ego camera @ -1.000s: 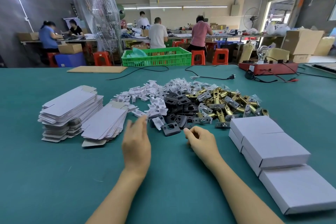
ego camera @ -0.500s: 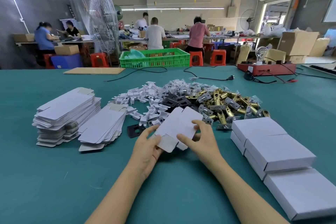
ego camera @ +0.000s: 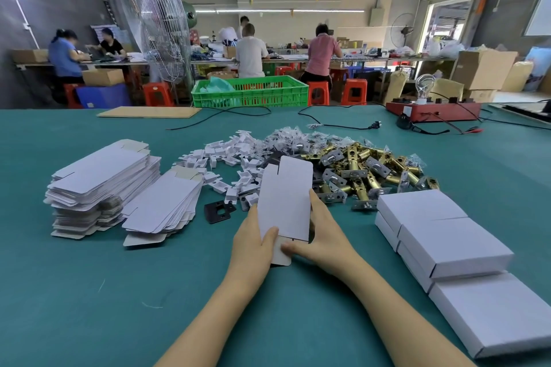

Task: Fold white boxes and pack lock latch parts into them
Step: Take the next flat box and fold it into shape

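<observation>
Both my hands hold one flat white box blank (ego camera: 283,202) upright over the green table (ego camera: 89,292). My left hand (ego camera: 253,244) grips its lower left edge, thumb on the front. My right hand (ego camera: 320,235) grips the right edge, with its thumb on the bottom flap. Behind the blank lie white plastic pieces (ego camera: 235,155), dark plates and a heap of brass latch bodies (ego camera: 366,170). One black plate (ego camera: 219,211) lies apart, left of the blank. Two stacks of flat blanks (ego camera: 104,182) sit at the left. Folded white boxes (ego camera: 447,241) lie at the right.
At the table's far edge stand a green crate (ego camera: 250,92), a cardboard sheet (ego camera: 149,112), black cables (ego camera: 337,125) and a red tester box with a bulb (ego camera: 432,110). A large fan (ego camera: 158,18) stands behind. Several people work at benches beyond.
One second ago my hands were empty near the parts. My left hand took a blank from the stack; both hands now hold it upright and turned lengthwise.
</observation>
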`<state>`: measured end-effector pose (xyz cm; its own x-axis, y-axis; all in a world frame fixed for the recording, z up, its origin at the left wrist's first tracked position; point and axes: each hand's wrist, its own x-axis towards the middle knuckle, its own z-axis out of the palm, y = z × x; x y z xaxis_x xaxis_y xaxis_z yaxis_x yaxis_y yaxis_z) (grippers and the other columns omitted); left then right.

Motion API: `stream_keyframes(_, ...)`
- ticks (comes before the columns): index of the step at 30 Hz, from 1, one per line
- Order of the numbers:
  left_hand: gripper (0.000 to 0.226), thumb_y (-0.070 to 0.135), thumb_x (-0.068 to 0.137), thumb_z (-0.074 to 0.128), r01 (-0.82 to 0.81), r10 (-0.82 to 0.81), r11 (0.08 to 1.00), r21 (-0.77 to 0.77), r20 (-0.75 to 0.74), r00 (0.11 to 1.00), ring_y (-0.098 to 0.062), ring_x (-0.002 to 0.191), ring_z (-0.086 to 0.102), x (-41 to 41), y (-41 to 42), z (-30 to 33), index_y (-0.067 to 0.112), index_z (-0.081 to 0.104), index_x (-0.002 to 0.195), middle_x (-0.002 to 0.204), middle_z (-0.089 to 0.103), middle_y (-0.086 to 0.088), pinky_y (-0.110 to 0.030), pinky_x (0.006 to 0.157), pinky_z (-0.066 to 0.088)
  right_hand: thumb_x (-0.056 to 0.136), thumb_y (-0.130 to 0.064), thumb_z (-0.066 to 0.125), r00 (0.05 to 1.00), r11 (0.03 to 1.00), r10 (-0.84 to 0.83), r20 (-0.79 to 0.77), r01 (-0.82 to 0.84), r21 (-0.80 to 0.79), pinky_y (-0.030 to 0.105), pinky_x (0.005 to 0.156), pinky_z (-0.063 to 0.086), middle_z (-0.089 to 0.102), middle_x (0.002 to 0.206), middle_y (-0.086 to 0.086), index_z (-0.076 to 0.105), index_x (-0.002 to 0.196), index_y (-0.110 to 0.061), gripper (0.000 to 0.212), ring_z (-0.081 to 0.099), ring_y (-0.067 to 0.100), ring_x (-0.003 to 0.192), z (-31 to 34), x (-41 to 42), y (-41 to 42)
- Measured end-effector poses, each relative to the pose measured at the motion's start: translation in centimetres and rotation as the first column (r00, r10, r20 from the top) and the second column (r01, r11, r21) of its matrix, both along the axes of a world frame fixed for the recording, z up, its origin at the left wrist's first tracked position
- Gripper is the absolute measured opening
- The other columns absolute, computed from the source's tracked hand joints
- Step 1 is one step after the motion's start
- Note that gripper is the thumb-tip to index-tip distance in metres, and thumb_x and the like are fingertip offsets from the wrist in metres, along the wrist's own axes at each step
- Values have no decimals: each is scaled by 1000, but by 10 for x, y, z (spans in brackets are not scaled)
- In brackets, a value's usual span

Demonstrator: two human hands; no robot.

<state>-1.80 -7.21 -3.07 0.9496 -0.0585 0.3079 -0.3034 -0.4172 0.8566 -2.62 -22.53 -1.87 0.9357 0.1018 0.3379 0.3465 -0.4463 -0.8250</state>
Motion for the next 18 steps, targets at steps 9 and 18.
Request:
stream_keyframes(9,57,-5,86,63,83,-147,919,-385,-139,979,0,104,64,5,6,0,42,54,118,116,67,17,-17,80,52,70,-26,83,996,963,-8,-87,31,268,17,85,51,46,125,-40,29,130,-62,89,55,-2,115,-10,4,8)
stream_keyframes(18,64,-5,93,51,119,-144,966,-230,-96,985,25,100,51,2,6,1,52,40,121,116,53,37,1,75,40,85,-4,63,988,949,-50,-149,94,301,9,87,44,45,120,-41,29,142,-38,74,48,-17,112,-16,5,11)
